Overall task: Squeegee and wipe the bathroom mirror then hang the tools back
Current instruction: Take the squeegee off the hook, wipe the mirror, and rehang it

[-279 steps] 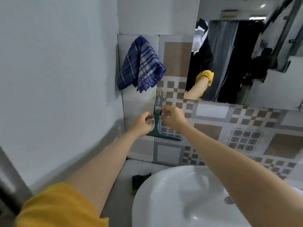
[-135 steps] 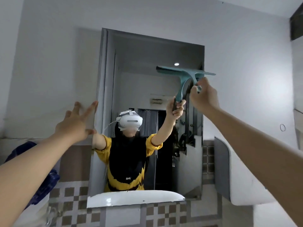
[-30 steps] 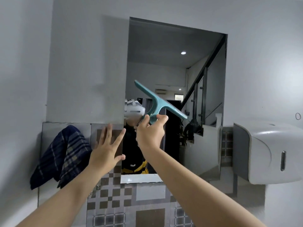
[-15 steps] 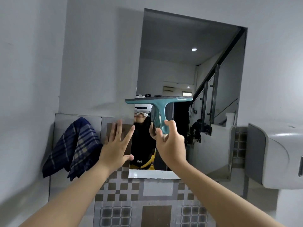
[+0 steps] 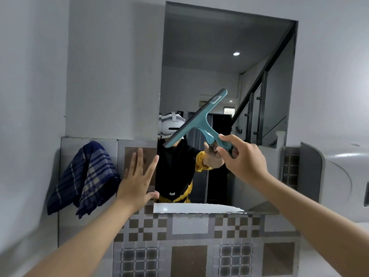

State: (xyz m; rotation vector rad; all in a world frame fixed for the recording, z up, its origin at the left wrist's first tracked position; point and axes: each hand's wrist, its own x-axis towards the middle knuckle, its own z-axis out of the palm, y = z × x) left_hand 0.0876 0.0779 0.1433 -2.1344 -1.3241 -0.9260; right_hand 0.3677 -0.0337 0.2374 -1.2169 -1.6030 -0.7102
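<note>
Head view shows your right hand point(image 5: 242, 159) gripping the teal squeegee point(image 5: 196, 118), its blade now tilted diagonally from level over the mirror point(image 5: 199, 47) lower left, left hand point(image 5: 137, 181) splayed empty at the mirror's edge, plaid cloth point(image 5: 83, 180) hanging unused.

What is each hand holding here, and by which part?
The right hand grips the squeegee by its handle. The left hand holds nothing, fingers spread.

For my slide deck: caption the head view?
Right hand tilts a teal squeegee before the mirror; left hand open beside it.
</note>
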